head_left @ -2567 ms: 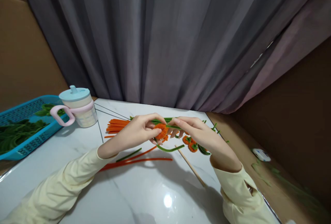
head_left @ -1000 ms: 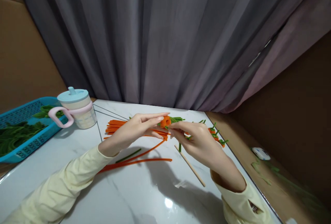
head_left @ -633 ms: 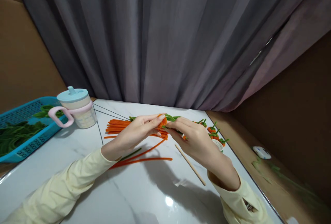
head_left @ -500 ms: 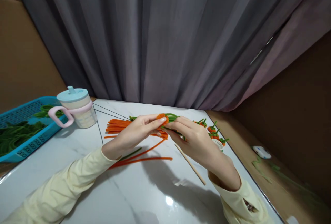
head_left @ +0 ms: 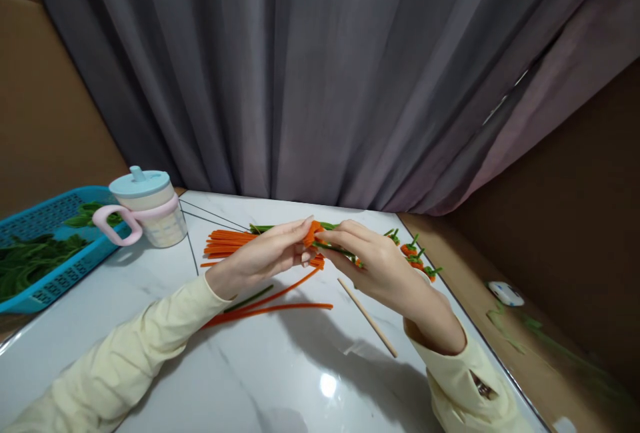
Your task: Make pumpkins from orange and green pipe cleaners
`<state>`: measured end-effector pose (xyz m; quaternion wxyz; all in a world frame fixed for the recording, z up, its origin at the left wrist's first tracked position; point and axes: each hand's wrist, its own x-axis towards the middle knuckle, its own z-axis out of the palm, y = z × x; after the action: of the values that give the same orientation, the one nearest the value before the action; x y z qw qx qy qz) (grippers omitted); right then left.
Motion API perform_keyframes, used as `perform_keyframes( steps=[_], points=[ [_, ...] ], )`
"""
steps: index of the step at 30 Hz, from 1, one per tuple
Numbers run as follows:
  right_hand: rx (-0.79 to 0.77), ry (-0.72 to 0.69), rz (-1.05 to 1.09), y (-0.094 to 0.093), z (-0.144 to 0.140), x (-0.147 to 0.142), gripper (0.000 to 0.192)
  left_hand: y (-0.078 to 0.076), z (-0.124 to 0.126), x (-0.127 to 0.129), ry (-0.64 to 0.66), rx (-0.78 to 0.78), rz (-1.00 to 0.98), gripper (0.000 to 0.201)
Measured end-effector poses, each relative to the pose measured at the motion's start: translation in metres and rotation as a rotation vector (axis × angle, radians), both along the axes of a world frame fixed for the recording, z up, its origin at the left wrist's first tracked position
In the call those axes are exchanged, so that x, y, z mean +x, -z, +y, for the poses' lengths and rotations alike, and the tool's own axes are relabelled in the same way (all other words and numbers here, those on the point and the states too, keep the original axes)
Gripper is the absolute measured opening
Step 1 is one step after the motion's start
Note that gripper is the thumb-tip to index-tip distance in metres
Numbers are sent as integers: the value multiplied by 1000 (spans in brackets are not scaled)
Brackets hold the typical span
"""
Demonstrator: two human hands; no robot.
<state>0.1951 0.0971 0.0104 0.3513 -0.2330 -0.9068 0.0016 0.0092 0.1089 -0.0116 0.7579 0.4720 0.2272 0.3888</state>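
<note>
Above the white marble table [head_left: 280, 373], my left hand [head_left: 267, 254] and my right hand [head_left: 373, 258] meet fingertip to fingertip around a small orange pipe-cleaner flower [head_left: 313, 232] with a green stem. Both hands pinch it; the stem runs under my right fingers. Behind them lies a bundle of straight orange pipe cleaners [head_left: 227, 243], with green ones [head_left: 263, 228] beside it. Two long orange pipe cleaners [head_left: 280, 306] lie on the table below my hands. A thin wooden stick [head_left: 367, 318] lies to the right of them.
Several finished orange and green flowers [head_left: 415, 256] lie at the table's right edge. A cup with a blue lid and pink handle [head_left: 145, 208] stands at the back left, beside a blue basket [head_left: 35, 283] of green pieces. A grey curtain [head_left: 320, 80] hangs behind.
The hands have turned the orange flower between the fingertips and raised it slightly. My right hand has shifted from below the flower to level with it. The things on the table have not moved.
</note>
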Motion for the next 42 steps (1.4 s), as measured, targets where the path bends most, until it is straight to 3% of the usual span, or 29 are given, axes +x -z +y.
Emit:
perform_keyframes(
  steps=[10, 15, 20, 26, 36, 42],
  points=[
    [-105, 21, 91, -2, 1, 2, 17, -4, -6, 0, -80, 259, 203, 32],
    [-25, 45, 9, -1, 0, 2, 18, -4, -6, 0, -115, 376, 304, 28],
    [-41, 34, -67, 3, 4, 5, 19, -5, -9, -1, -84, 384, 346, 21],
    [-114, 48, -34, 2, 6, 5, 12, -6, -12, -1, -106, 408, 381, 32],
    [47, 173, -186, 6, 1, 5, 19, -3, -12, 2, -81, 394, 421, 28],
    [66, 271, -305, 11, -3, -4, 16, -2, -11, 3, -95, 396, 499, 25]
  ],
)
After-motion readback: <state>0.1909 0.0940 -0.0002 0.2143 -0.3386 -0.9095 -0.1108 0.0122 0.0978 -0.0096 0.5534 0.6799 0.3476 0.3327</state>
